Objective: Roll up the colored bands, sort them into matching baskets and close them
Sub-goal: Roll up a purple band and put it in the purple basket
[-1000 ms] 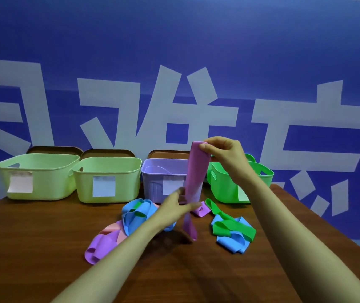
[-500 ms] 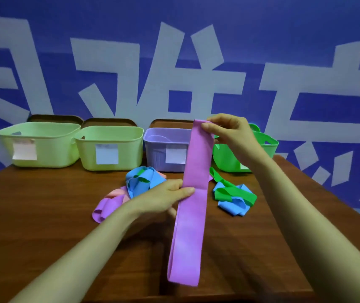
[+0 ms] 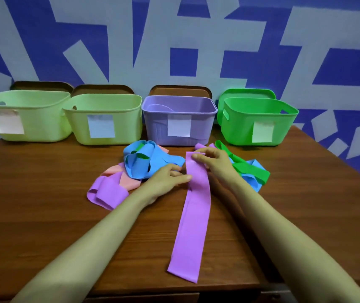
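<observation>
Half a second ago the purple band hung in the air from the right hand, above the baskets' rims. Now it has been lowered and lies flat along the bench. The left hand, which gripped the band's middle then, now lies with straight fingers against its left edge, fingertips touching it. The right hand pinches the far end between thumb and curled fingers, low over the bench top.

The band is a long, smooth strip, unrolled, with a faint lengthwise crease near its left side. It runs from just in front of the purple basket back toward the near edge of the bench, where its end lies square and slightly skewed.

To its left lies a loose heap of blue band, a pink band and another purple band. To its right a green band crosses more blue. Along the far edge stand two pale yellow-green baskets, the purple one and a green basket, all open, each with a paper label.
</observation>
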